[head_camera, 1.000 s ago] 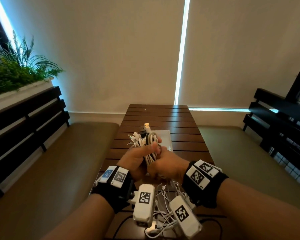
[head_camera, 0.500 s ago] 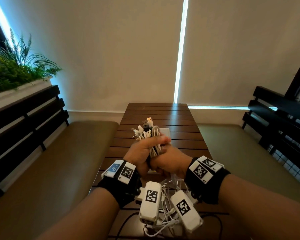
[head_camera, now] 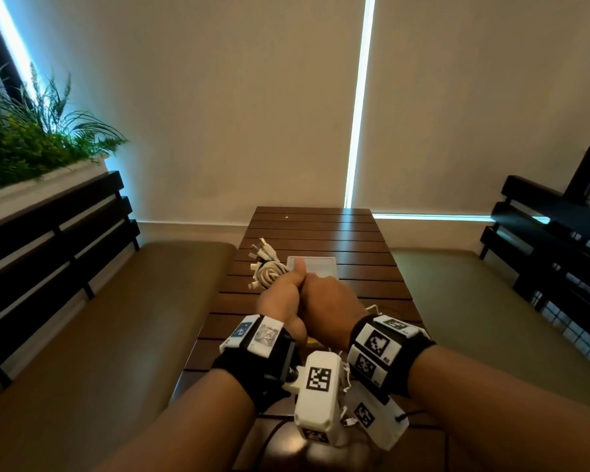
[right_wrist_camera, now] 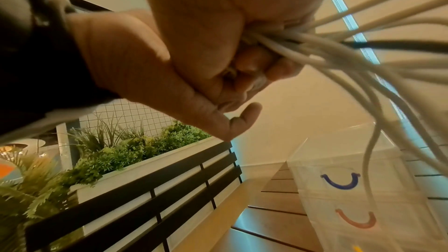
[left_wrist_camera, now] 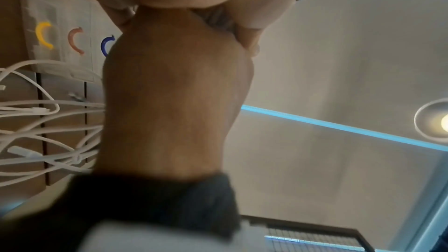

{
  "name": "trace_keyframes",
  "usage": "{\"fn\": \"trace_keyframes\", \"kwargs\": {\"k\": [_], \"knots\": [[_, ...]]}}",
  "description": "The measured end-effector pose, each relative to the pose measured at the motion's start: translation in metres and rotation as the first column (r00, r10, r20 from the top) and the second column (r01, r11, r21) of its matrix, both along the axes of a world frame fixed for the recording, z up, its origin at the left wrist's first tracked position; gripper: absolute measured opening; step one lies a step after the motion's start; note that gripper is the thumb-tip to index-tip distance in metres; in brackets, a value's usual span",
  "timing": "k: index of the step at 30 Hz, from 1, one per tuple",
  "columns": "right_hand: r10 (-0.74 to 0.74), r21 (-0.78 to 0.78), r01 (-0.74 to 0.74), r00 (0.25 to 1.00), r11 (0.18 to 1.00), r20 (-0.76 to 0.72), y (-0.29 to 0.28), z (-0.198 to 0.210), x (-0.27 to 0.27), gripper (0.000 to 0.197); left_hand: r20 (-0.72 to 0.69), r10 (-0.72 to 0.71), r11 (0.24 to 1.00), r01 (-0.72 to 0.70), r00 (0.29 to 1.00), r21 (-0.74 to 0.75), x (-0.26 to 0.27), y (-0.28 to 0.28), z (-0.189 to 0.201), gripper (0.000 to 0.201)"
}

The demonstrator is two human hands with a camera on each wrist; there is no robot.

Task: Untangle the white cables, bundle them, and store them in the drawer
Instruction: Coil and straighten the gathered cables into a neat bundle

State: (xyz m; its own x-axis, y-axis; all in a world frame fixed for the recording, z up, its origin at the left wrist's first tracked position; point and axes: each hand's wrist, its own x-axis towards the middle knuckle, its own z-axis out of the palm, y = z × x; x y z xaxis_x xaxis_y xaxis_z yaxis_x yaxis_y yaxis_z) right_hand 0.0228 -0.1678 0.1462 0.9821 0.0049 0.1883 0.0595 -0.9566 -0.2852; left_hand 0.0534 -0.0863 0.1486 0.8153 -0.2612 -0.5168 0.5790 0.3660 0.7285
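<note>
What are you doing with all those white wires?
A person is gathering white cables into a bundle above a wooden table. The left hand grips the bundle, with plug ends sticking out past it. The right hand is pressed against the left and grips the same cables, whose loose ends hang down. A small white drawer box sits on the table behind the hands. Nothing is stored yet.

The room is dim and warm-toned. Cold blue daylight leaks through a thin vertical gap [head_camera: 358,107] in the blinds, glinting on the table [head_camera: 355,240] below it. Edges bow outward; the left wrist view is smeared, its black strap [left_wrist_camera: 150,204] unfocused.
</note>
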Motion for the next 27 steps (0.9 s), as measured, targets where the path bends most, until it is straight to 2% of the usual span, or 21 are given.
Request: {"fn": "trace_keyframes", "kwargs": {"k": [3, 9, 13, 15, 17, 19, 21, 23, 27], "knots": [[0.067, 0.053, -0.066, 0.997, 0.996, -0.025, -0.002, -0.004, -0.005, 0.043, 0.023, -0.031, 0.996, 0.033, 0.999, -0.081, 0.006, 0.006, -0.003, 0.044], [0.085, 0.378, -0.072, 0.996, 0.923, -0.019, -0.011, -0.011, -0.005, 0.064, 0.071, 0.038, 0.981, -0.024, 0.997, -0.192, 0.008, 0.006, -0.006, 0.030], [0.087, 0.539, -0.037, 0.994, 0.842, -0.068, -0.019, -0.008, -0.009, 0.041, 0.088, 0.081, 0.964, -0.055, 0.993, -0.260, 0.013, 0.011, -0.002, 0.036], [0.103, 0.495, -0.050, 0.991, 0.867, -0.081, -0.026, -0.004, -0.010, 0.033, 0.100, 0.124, 0.953, -0.091, 0.987, -0.289, 0.019, 0.017, 0.001, 0.042], [0.169, 0.389, -0.112, 0.979, 0.915, -0.115, -0.029, -0.001, -0.011, 0.027, 0.113, 0.137, 0.940, -0.093, 0.984, -0.328, 0.020, 0.021, 0.000, 0.046], [0.274, 0.345, -0.198, 0.944, 0.917, -0.186, -0.029, 0.005, -0.011, 0.019, 0.131, 0.093, 0.933, -0.040, 0.987, -0.357, 0.017, 0.022, -0.002, 0.045], [0.364, 0.387, -0.245, 0.891, 0.889, -0.273, -0.031, 0.011, -0.013, 0.015, 0.167, 0.021, 0.928, 0.043, 0.986, -0.371, 0.016, 0.025, -0.002, 0.043], [0.407, 0.402, -0.258, 0.844, 0.879, -0.349, -0.038, 0.015, -0.014, 0.015, 0.196, -0.055, 0.918, 0.127, 0.979, -0.377, 0.018, 0.031, -0.001, 0.045], [0.508, 0.527, -0.246, 0.741, 0.814, -0.440, -0.052, 0.020, -0.017, 0.015, 0.268, -0.154, 0.891, 0.251, 0.951, -0.378, 0.018, 0.041, 0.001, 0.042]]}}
